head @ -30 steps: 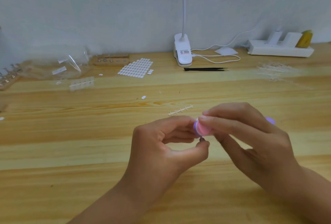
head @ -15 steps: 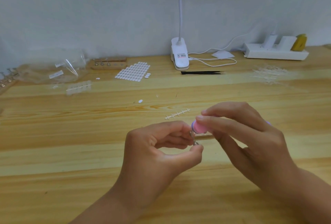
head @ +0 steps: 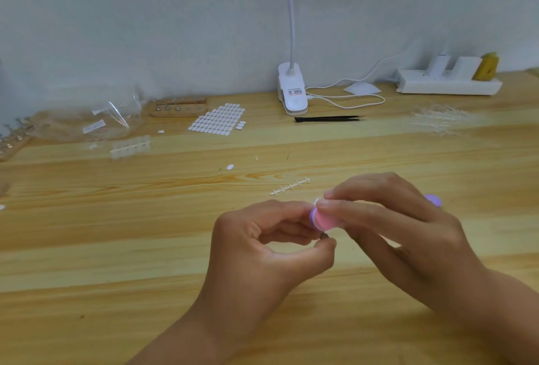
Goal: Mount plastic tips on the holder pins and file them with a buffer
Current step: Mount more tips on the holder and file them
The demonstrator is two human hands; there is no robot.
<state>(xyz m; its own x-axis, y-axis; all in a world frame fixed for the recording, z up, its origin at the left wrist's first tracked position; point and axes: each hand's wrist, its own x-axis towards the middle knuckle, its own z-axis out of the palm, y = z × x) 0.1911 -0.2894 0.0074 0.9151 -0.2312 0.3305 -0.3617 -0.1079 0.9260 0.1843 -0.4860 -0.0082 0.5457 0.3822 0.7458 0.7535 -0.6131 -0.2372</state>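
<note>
The right hand point(head: 393, 233) is curled round the buffer point(head: 323, 219), with its fingers on top of the pink end. The purple end pokes out behind that hand. The left hand point(head: 262, 248) pinches a little metal pin point(head: 324, 235) between thumb and fingers, low down. Both hands are up over the middle of the counter point(head: 116, 248). The buffer rests on the top of the pin, where the tip should sit. The tip is too small and see-through to make out.

I think the buffer is light, rough and a bit squashy, so it is easy to hold by its sides. The pin looks hard, thin and slippery, so hold it at the bottom and leave the top free. A tip is thin plastic that could bend or pop off, so rub it softly.

The wall point(head: 145, 14) is plain and pale. The counter is smooth wood, so a dropped tip may slide and be hard to find. At the back are a power strip point(head: 449, 84), a lamp point(head: 291, 87), clear bags point(head: 87, 122), stickers point(head: 218, 119), a wooden holder point(head: 178, 109) and black tweezers point(head: 326, 119). A small white strip point(head: 290, 186) lies just beyond the hands
</note>
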